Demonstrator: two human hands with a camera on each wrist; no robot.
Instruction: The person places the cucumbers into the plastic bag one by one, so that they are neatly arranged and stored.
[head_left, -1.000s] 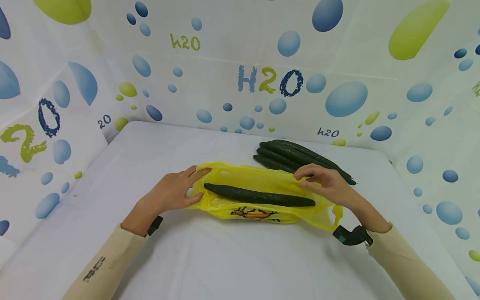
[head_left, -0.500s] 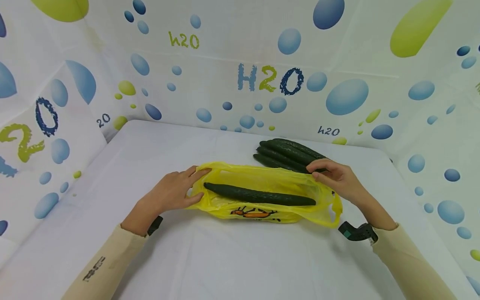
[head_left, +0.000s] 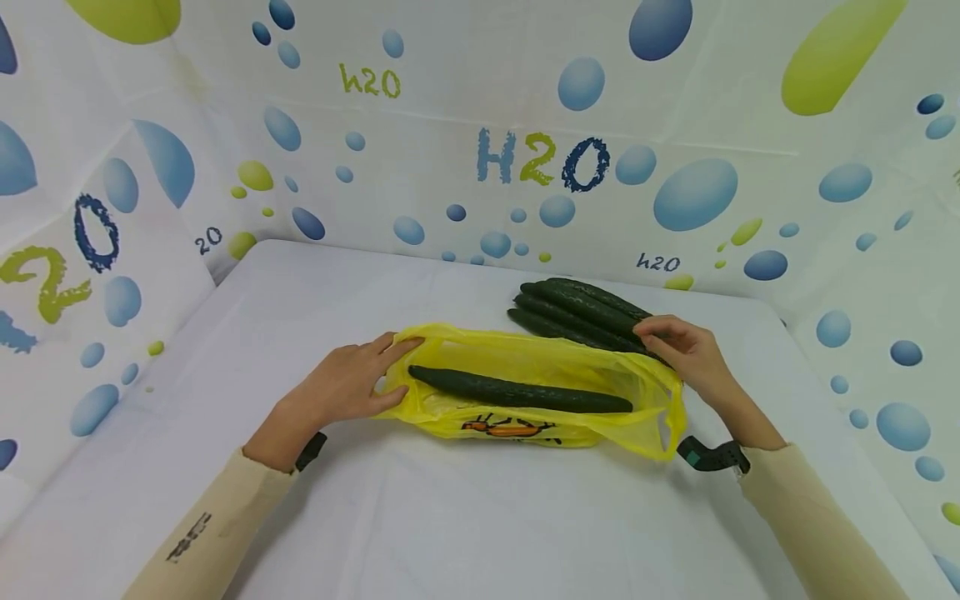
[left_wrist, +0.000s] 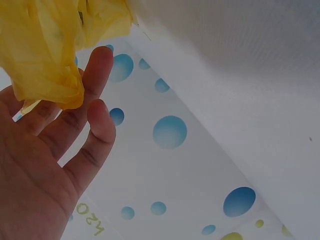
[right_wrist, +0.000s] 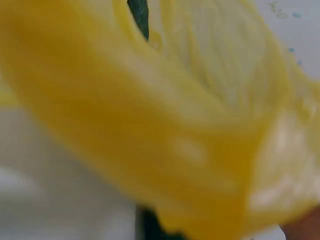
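A yellow plastic bag [head_left: 540, 348] lies on its side with its mouth spread toward me. One long dark-green cucumber [head_left: 517, 392] rests inside it. My left hand [head_left: 345, 382] is at the bag's left end, fingers over the far rim and thumb apart at the near rim. In the left wrist view, the bag's edge drapes across the spread fingers [left_wrist: 98, 72]. Beyond the bag's right end, my right hand [head_left: 690, 354] hovers with loosely bent fingers by a pile of cucumbers [head_left: 577, 308]. I cannot tell whether its fingertips touch them. Bag plastic hides most of that hand in the right wrist view.
A white cloth covers the table [head_left: 450, 517]. Behind and beside it hangs a white curtain [head_left: 420, 167] printed with drops. At the bag's right end, a loose handle [head_left: 670, 433] hangs near the right wrist's dark strap [head_left: 712, 455].
My right hand has moved right and slightly away from me, off the bag's far rim toward the cucumber pile. The bag's right end has shifted a little. My left hand has stayed put.
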